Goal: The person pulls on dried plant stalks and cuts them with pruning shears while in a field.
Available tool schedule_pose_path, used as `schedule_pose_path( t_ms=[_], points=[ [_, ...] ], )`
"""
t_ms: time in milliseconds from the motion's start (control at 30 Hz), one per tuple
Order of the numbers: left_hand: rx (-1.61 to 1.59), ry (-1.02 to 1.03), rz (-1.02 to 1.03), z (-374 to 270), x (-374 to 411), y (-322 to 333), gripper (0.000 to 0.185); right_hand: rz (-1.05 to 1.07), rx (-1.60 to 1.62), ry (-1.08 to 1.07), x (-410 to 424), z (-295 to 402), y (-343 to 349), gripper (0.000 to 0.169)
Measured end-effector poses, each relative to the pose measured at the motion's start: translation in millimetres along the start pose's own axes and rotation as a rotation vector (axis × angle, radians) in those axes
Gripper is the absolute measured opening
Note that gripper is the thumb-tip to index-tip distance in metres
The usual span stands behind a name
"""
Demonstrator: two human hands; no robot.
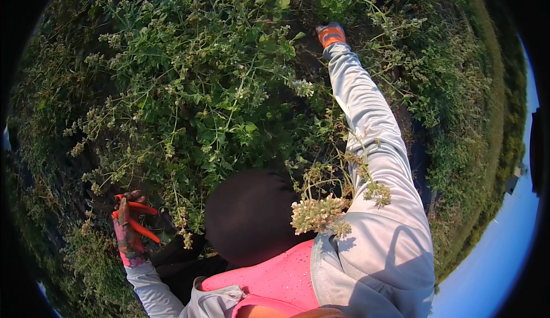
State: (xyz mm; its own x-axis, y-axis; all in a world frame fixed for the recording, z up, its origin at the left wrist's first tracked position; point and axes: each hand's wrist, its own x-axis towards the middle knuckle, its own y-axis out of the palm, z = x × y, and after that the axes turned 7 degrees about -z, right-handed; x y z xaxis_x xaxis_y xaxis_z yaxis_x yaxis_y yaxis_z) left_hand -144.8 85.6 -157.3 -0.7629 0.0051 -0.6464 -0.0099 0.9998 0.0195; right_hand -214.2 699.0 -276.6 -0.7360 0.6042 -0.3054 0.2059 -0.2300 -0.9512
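Note:
My left hand (129,223), in a dirty pink patterned glove, is at the lower left, gripping hand pruners (142,221) with orange-red handles. The two handles stand apart and point towards my knee; the blades cannot be made out. My right hand (331,33), in an orange and grey glove, reaches far forward to the base of leafy plants at the top. Its fingers are bent and partly hidden, so whether they hold a stem cannot be told. Bushy green plants (232,90) with pale flower heads spread between my hands.
My dark-clad knee (253,215) is at bottom centre. A pale flower cluster (320,215) and drying stems overhang my right sleeve (374,120). Dark ground sheeting (420,159) shows right of that arm. More plants, a grassy strip (494,103) and trees lie farther right.

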Motion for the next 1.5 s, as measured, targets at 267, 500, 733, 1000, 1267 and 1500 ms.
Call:
schedule_pose_path(
  t_ms=[267, 500, 733, 1000, 1267, 1500],
  points=[
    [0.043, -0.002, -0.009, -5, -2, 12, 0.025, -0.026, -0.12, -0.223, 19, 2, 27, 0.052],
    [-0.034, -0.006, 0.042, -3, 0, 7, 0.023, -0.114, 0.003, -0.024, -3, 6, 12, 0.035],
    [-0.028, -0.038, -0.016, -6, -4, 13, 0.025, -0.309, 0.325, 0.038, -17, 25, 1, 0.069],
    [0.007, 0.004, -0.006, -3, -1, 11, 0.026, -0.365, 0.163, -0.073, 4, 30, 8, 0.06],
    [-0.049, 0.004, 0.053, -5, 0, 11, 0.027, -0.418, 0.41, -0.105, -16, -4, 18, 0.046],
    [-0.038, 0.002, 0.052, -4, -1, 9, 0.029, -0.305, 0.282, -0.058, -38, 8, 15, 0.045]
  ],
)
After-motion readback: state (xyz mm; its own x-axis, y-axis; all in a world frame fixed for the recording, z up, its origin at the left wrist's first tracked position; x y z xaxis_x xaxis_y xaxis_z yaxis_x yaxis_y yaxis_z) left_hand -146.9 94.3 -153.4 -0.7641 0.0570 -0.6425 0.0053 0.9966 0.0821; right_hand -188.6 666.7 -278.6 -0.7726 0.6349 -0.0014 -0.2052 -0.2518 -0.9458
